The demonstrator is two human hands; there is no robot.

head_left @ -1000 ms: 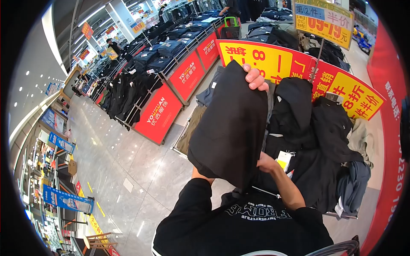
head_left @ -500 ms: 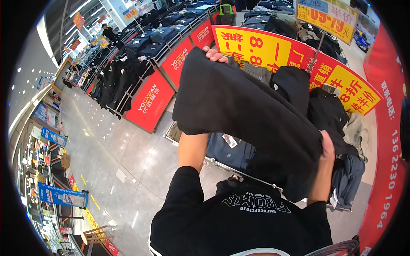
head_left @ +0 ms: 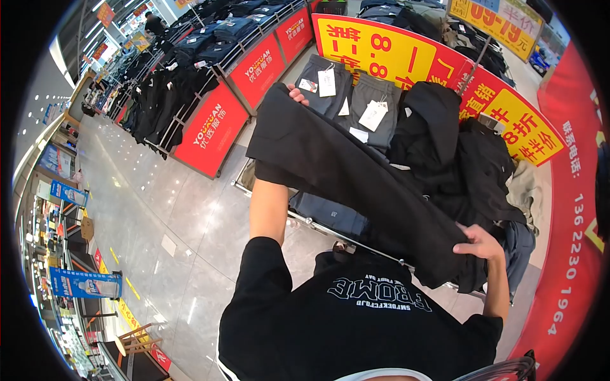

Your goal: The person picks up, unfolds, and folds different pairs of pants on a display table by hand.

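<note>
A pair of black trousers (head_left: 343, 171) is stretched slantwise above the display bin, held between my two hands. My left hand (head_left: 297, 95) grips the far upper end, mostly hidden behind the cloth with only its fingertips showing. At the lower right end, my right hand (head_left: 481, 244) pinches the trousers' edge between thumb and fingers. Beneath and beyond them lie folded grey trousers (head_left: 375, 105) with white tags. Rumpled black garments (head_left: 438, 120) are heaped nearer my right hand, and folded dark blue clothing (head_left: 330, 214) sits under the trousers.
A metal rail (head_left: 318, 227) edges the bin in front of me. Red and yellow sale boards (head_left: 381, 51) stand along its back, with a red banner (head_left: 565, 209) at the right. Other clothing racks (head_left: 171, 101) stand at the far left beside the tiled aisle (head_left: 159, 203).
The trousers have come lower and slightly left, uncovering the tagged grey trousers behind. My right hand has lowered, and its thumb and fingers now show over the edge. The view has shifted a little.
</note>
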